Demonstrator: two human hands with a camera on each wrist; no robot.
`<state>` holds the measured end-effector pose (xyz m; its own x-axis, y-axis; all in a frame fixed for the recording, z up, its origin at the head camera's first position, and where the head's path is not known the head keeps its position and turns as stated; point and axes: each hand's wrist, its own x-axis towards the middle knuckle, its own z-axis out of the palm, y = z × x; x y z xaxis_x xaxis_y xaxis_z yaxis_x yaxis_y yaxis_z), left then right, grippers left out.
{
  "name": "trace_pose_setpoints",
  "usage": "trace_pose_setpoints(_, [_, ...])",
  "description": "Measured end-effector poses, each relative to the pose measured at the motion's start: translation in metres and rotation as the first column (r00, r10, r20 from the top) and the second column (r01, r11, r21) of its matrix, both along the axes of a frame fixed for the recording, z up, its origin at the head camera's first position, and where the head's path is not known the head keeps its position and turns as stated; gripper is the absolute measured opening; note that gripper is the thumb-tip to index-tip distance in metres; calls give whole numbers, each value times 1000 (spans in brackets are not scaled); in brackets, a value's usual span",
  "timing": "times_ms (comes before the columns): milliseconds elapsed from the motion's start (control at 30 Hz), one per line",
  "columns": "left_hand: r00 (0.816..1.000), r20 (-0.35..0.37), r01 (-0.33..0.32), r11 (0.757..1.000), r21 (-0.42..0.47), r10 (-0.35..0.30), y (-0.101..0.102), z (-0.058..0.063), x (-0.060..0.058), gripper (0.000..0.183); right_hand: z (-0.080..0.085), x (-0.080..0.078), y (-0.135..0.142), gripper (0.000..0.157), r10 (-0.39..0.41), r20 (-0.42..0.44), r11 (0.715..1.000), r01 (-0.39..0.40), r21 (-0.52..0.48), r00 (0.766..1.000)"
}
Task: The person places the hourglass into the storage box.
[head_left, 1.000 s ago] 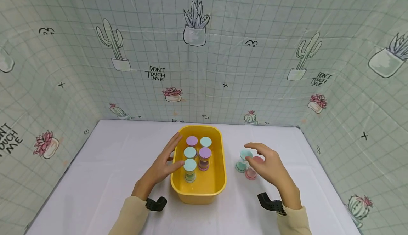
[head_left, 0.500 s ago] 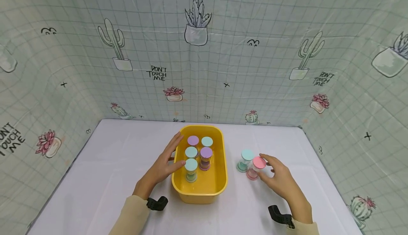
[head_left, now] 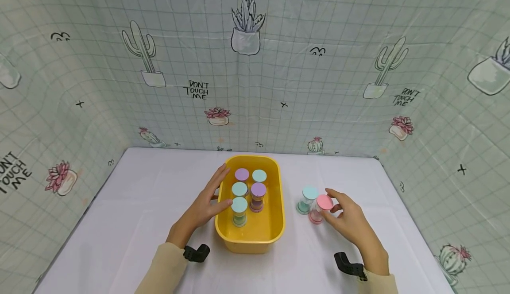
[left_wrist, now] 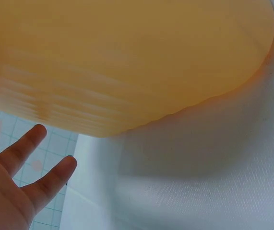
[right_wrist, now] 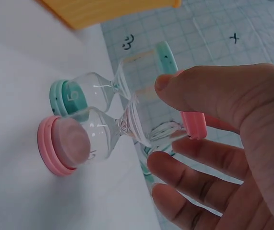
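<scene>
My right hand (head_left: pixel 351 219) pinches the upper end of a pink hourglass (head_left: pixel 324 203) between thumb and fingers. The hourglass stands upright on the table, its pink sand at the bottom in the right wrist view. Close beside it stands a teal hourglass (right_wrist: pixel 98 91), also upright. My left hand (head_left: pixel 202 209) lies along the left rim of a yellow bin (head_left: pixel 250 247), fingers spread and fairly straight. Inside the bin stand several hourglasses, such as a purple one (head_left: pixel 258 190) and a light-blue-topped one (head_left: pixel 239 205). Only two fingertips show beside the bin wall (left_wrist: pixel 141 57) in the left wrist view.
A white-covered table (head_left: pixel 159 179) bears everything. Behind it and at both sides hangs a gridded cloth (head_left: pixel 279 77) printed with cacti. Black wrist straps (head_left: pixel 349 265) sit on both wrists.
My right hand moved from over the teal hourglass rightward and down to the pink one, taking hold of its top. The left hand stays at the bin.
</scene>
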<state>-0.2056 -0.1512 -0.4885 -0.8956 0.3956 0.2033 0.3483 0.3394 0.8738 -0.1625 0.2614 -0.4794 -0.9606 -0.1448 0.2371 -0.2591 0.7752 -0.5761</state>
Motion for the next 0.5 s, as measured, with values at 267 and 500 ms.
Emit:
trace_pose_setpoints(267, [1000, -3, 5, 1000, 0, -5, 0, -2, -2, 81, 2, -2, -5, 57, 0, 6, 1000, 0, 9, 1000])
trace_pose_setpoints(500, [1000, -1, 2, 1000, 2, -2, -1, -2, -2, 81, 5, -2, -9, 53, -17, 35, 1000, 16, 19, 999])
